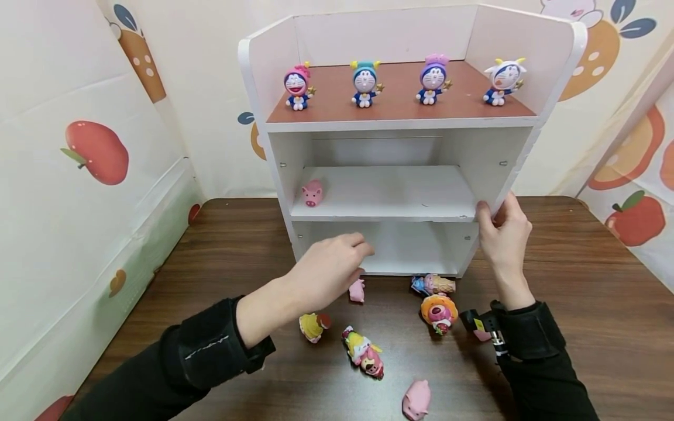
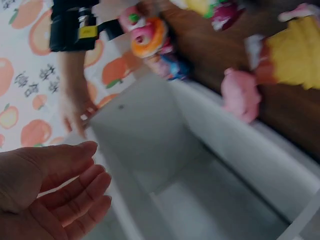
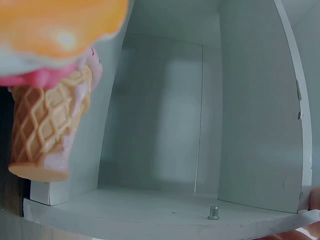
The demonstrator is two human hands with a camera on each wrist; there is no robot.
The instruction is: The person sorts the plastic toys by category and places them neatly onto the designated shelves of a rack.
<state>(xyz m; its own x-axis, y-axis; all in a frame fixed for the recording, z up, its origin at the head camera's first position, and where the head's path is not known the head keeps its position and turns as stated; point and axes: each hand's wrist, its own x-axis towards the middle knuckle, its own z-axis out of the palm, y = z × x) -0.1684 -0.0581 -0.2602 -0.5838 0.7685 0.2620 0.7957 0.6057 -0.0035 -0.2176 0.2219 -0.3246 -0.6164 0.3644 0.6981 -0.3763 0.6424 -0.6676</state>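
Note:
My left hand (image 1: 332, 272) hovers in front of the lower compartment of a white toy shelf (image 1: 379, 219). In the left wrist view its fingers (image 2: 82, 192) are loosely bent and hold nothing. My right hand (image 1: 505, 240) grips the shelf's right side panel, thumb at the front edge and fingers round the outside. A pink pig figure (image 1: 312, 193) stands at the left of the middle board. Another small pink figure (image 1: 356, 290) lies just under my left hand, by the shelf's base. On the top board stand several cat-like figures in coloured hats (image 1: 364, 85).
On the brown table (image 1: 237, 251) lie a yellow-dressed figure (image 1: 313, 326), a yellow-and-pink figure (image 1: 363, 352), a pink pig (image 1: 416, 400), an orange-brimmed figure (image 1: 439, 313) and an ice-cream-cone figure (image 1: 442, 285). A fruit-print sheet (image 1: 63, 222) covers the walls.

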